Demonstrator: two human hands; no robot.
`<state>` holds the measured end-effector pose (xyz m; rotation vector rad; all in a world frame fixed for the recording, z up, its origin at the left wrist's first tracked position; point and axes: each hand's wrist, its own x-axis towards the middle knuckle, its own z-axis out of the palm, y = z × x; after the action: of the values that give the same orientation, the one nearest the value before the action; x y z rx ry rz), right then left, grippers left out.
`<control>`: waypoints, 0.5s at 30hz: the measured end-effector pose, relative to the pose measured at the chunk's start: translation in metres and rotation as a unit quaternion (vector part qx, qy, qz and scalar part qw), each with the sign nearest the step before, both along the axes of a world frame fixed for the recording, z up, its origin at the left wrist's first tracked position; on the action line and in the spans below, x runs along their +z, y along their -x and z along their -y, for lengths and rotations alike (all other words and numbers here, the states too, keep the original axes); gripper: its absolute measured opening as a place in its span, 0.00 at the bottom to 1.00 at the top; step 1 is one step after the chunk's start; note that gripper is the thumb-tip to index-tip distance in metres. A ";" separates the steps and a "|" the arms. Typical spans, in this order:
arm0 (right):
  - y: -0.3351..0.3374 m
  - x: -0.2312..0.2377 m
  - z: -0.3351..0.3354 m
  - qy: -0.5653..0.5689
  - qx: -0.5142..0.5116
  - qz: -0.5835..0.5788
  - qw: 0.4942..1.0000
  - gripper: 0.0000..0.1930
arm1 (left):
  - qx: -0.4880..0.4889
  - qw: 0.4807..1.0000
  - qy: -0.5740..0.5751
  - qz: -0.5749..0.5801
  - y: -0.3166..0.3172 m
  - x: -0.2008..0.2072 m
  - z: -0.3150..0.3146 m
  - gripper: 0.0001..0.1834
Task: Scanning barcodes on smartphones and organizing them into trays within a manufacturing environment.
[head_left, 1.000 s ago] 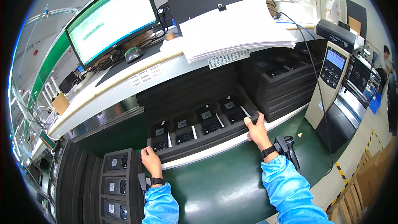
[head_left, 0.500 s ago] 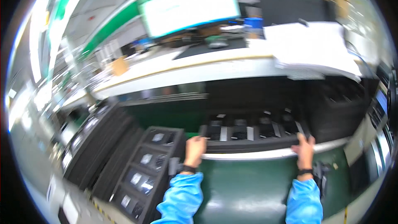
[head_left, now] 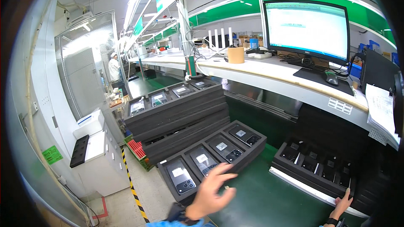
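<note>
My left hand [head_left: 212,194] is raised with its fingers spread, holding nothing. It hangs at the near edge of a black foam tray [head_left: 252,153], in front of a dark phone [head_left: 203,159]. Several such phones lie face down in that tray's slots, each with a white label; one phone [head_left: 182,176] sits at the left end. At the lower right, my right hand [head_left: 343,206] has its fingertips on the front right corner of a second foam tray [head_left: 290,164]. Upright dark pieces with pale strips stand in its slots; their kind is hard to make out.
Behind the left tray rises a stack of foam trays [head_left: 176,115] with phones on top. A white bench [head_left: 273,73] carries a monitor [head_left: 307,27], a mouse [head_left: 331,78] and a tape roll [head_left: 235,54]. White cabinets [head_left: 105,168] stand left; a person [head_left: 114,68] is far off.
My view has turned left. My left hand has let go of the right tray's left end and moved over to the left tray. My right hand stays at the right tray's corner.
</note>
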<state>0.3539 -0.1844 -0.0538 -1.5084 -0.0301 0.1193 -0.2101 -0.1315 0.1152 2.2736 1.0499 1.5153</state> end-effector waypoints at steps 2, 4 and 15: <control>-0.003 0.000 0.003 -0.006 0.008 0.007 1.000 0.37 | 0.130 0.990 -0.052 -0.021 0.055 0.000 0.010 0.17; -0.004 0.001 0.013 -0.011 0.020 0.006 1.000 0.40 | 0.294 0.952 -0.070 -0.054 0.114 -0.016 0.006 0.21; 0.085 -0.018 0.005 -0.060 -0.067 0.207 0.974 0.26 | 0.005 0.725 0.359 0.588 0.193 -0.130 -0.053 0.29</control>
<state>0.2688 -0.1890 -0.0714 -1.3886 -0.2642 -0.3034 -0.4028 -0.0789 -0.0146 0.5099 0.9043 1.6481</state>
